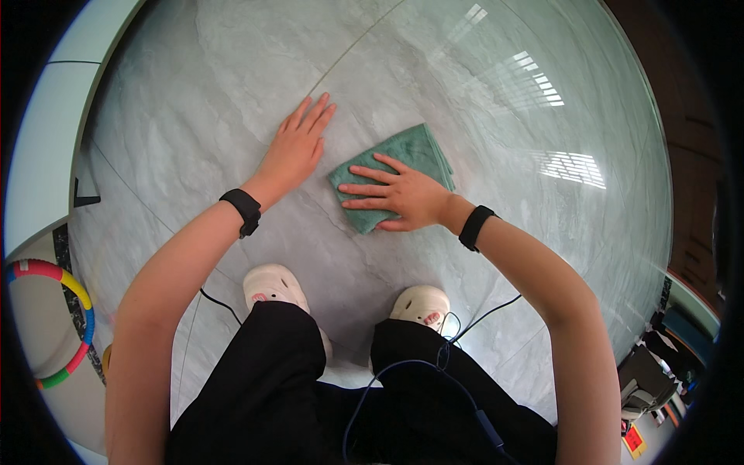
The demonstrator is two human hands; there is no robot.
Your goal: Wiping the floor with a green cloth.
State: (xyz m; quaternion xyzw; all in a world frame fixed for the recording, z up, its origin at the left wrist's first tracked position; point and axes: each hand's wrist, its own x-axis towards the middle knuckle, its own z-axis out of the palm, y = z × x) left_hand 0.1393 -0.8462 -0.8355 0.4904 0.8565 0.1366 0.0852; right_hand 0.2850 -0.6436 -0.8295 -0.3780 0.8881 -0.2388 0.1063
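A folded green cloth lies on the grey marble-patterned tile floor in front of me. My right hand rests flat on top of it with the fingers spread, pressing on it and not gripping it. To the left of the cloth, my left hand is held palm down at the floor, empty, its fingers slightly apart. Whether its palm touches the tiles I cannot tell. Each wrist wears a black band.
My pale clogs stand near the hands. Dark cables hang across my black trousers. A white cabinet is at the left, above a multicoloured hoop. Assorted items, including a grey bag, lie at the lower right.
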